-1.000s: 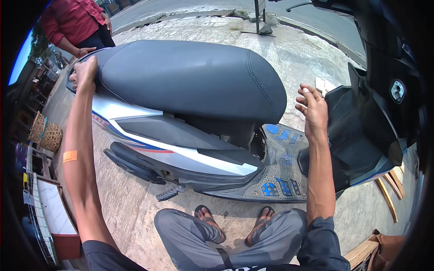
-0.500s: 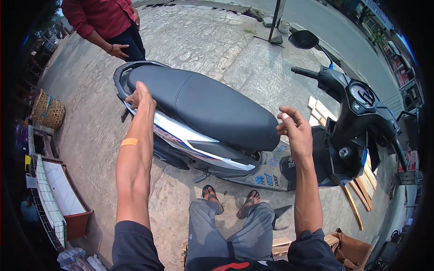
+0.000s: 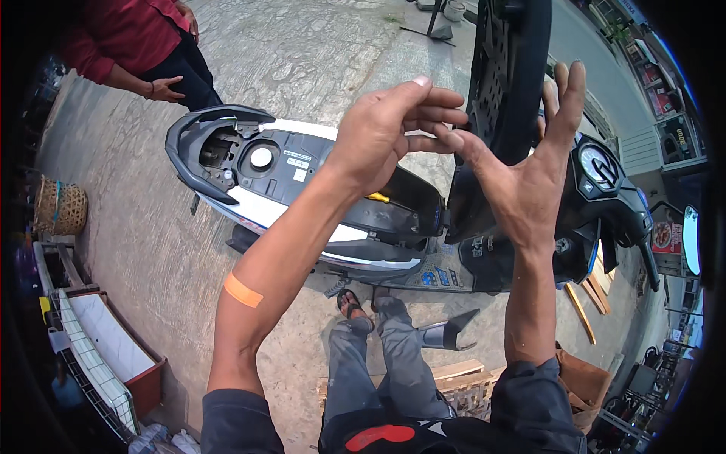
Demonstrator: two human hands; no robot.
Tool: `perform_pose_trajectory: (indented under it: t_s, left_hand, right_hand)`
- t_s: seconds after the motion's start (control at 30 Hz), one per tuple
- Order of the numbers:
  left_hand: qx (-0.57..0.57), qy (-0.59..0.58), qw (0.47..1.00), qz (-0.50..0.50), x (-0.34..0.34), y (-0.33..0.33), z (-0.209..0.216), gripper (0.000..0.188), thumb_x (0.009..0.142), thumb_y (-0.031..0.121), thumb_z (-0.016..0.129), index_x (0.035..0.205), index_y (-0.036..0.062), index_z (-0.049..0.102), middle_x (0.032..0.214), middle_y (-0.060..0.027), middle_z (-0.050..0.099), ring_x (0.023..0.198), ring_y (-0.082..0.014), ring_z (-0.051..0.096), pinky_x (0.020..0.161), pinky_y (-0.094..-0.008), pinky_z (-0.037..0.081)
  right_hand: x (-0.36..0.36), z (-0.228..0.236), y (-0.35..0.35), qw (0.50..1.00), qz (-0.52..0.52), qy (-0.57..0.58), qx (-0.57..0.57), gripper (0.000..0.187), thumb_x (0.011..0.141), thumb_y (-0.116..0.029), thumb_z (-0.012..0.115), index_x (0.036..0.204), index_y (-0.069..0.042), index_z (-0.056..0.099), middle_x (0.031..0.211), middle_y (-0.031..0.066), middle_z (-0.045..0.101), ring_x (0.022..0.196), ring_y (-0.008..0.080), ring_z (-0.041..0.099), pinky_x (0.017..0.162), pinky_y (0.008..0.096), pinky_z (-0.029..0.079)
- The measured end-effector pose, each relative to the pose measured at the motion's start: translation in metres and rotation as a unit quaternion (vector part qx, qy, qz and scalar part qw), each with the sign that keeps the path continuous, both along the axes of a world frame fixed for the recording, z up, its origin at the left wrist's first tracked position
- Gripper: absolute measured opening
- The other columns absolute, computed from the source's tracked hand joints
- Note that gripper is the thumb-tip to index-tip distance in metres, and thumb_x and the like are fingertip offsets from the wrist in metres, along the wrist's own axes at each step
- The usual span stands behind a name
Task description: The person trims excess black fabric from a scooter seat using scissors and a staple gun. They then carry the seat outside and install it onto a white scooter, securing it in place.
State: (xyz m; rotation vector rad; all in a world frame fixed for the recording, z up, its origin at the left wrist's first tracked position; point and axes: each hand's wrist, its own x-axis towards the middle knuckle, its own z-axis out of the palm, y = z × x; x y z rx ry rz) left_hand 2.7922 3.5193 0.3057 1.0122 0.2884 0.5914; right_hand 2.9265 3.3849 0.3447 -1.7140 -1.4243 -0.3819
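Note:
The black scooter seat (image 3: 495,91) stands raised on its front hinge, its underside facing the rear of the scooter (image 3: 291,208). My left hand (image 3: 386,132) hangs over the open storage compartment (image 3: 408,204), fingers loosely bent and holding nothing. Close to the seat is my right hand (image 3: 529,178), with fingers stretched up and thumb toward my left fingertips; whether it touches the seat I cannot tell. Below my left hand, a yellow-handled tool (image 3: 378,197) lies in the compartment. A round white cap (image 3: 261,157) shows toward the tail.
A person in a red shirt (image 3: 125,41) stands beyond the tail. At far left are a woven basket (image 3: 60,206) and a white-topped cabinet (image 3: 110,333). Wooden planks (image 3: 590,299) lie by the scooter's front. A wooden crate (image 3: 469,386) and cardboard box (image 3: 586,386) are near my legs.
The seat has swung up from its lowered position, exposing the compartment. My left hand has moved right from the seat's rear, and my right hand has risen beside the seat.

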Motion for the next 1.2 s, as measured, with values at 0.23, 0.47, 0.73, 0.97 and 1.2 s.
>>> perform_pose_trajectory:
  t_s: [0.23,0.47,0.73,0.97,1.2]
  left_hand:
    - [0.385,0.483,0.777,-0.124,0.027,0.003,-0.259,0.028,0.091,0.022,0.064,0.112,0.0107,0.077,0.104,-0.0178,0.076,0.104,-0.0346,0.072,0.094,-0.0437,0.056]
    - [0.619,0.362,0.605,-0.346,0.09,-0.041,-0.439,0.024,0.091,0.015,0.057,0.108,0.0133,0.075,0.116,-0.0144,0.072,0.102,-0.0328,0.073,0.082,-0.0453,0.059]
    - [0.773,0.17,0.523,-0.317,0.112,-0.047,-0.501,0.024,0.095,0.019,0.053,0.092,0.0047,0.072,0.094,-0.0089,0.066,0.078,-0.0242,0.071,0.064,-0.0405,0.058]
    - [0.764,0.12,0.538,-0.336,0.117,-0.048,-0.528,0.021,0.093,0.021,0.056,0.085,0.0042,0.068,0.087,-0.0079,0.059,0.068,-0.0214,0.067,0.049,-0.0353,0.053]
    - [0.726,0.161,0.608,-0.278,0.108,-0.041,-0.501,0.015,0.09,0.016,0.058,0.096,0.0032,0.063,0.093,-0.0109,0.057,0.079,-0.0237,0.068,0.056,-0.0373,0.056]
  right_hand:
    - [0.083,-0.04,-0.048,0.93,-0.324,-0.173,-0.025,0.082,0.095,-0.013,0.067,0.16,-0.003,0.019,0.161,0.0241,0.027,0.153,0.0331,0.022,0.125,0.0453,0.021]
    - [0.111,-0.067,-0.086,0.911,-0.376,-0.148,-0.077,0.092,0.092,0.005,0.063,0.162,-0.016,0.007,0.16,0.0196,0.022,0.144,0.0294,0.036,0.12,0.0418,0.04]
    - [0.115,-0.092,-0.094,0.858,-0.492,-0.144,0.027,0.076,0.094,0.001,0.062,0.155,-0.013,0.019,0.156,0.0188,0.028,0.139,0.0275,0.04,0.115,0.039,0.044]
    - [0.11,-0.097,-0.093,0.83,-0.538,-0.146,0.033,0.063,0.096,-0.003,0.062,0.149,-0.011,0.03,0.153,0.0182,0.033,0.135,0.0259,0.044,0.111,0.0365,0.047]
    - [0.105,-0.099,-0.096,0.817,-0.558,-0.14,0.041,0.05,0.098,-0.007,0.061,0.144,-0.009,0.04,0.149,0.0175,0.039,0.13,0.0244,0.048,0.107,0.0341,0.05]
